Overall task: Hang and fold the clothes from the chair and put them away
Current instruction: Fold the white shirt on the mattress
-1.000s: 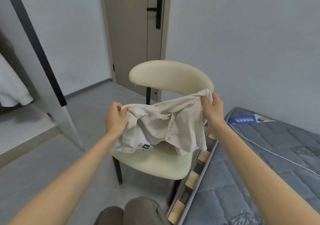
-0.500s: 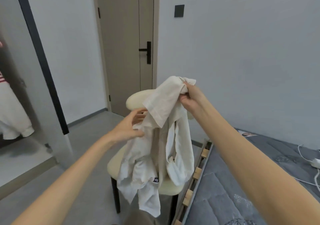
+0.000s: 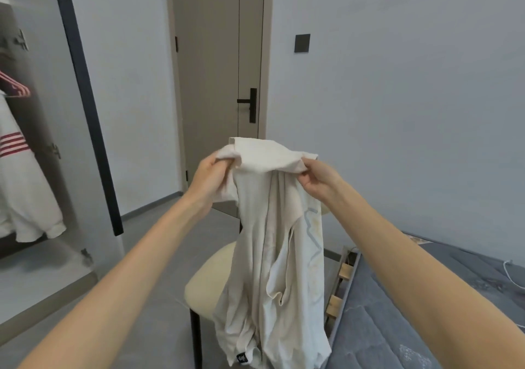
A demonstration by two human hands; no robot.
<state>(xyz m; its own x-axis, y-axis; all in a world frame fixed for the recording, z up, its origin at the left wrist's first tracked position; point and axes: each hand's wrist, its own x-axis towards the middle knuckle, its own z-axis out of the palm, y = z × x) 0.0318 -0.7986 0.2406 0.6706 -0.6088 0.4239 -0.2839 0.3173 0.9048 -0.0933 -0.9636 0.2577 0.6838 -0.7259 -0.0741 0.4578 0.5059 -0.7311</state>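
Observation:
A cream-white shirt [image 3: 272,255] hangs lengthwise in front of me, with a small black tag at its lower hem. My left hand [image 3: 210,178] grips its top left corner and my right hand [image 3: 318,178] pinches the top right edge. Both hands hold it at chest height above the cream chair [image 3: 207,286], whose seat shows behind the cloth. The chair's backrest is mostly hidden by the shirt.
An open wardrobe [image 3: 34,169] at the left holds a white garment with red stripes [image 3: 20,186] on a pink hanger. A closed door [image 3: 218,84] stands behind the chair. A grey mattress [image 3: 412,312] on a slatted frame lies at the right.
The shirt has been lifted off the chair seat and now hangs down. My left hand has moved up to grip its top edge beside the right hand. My view has tilted upward.

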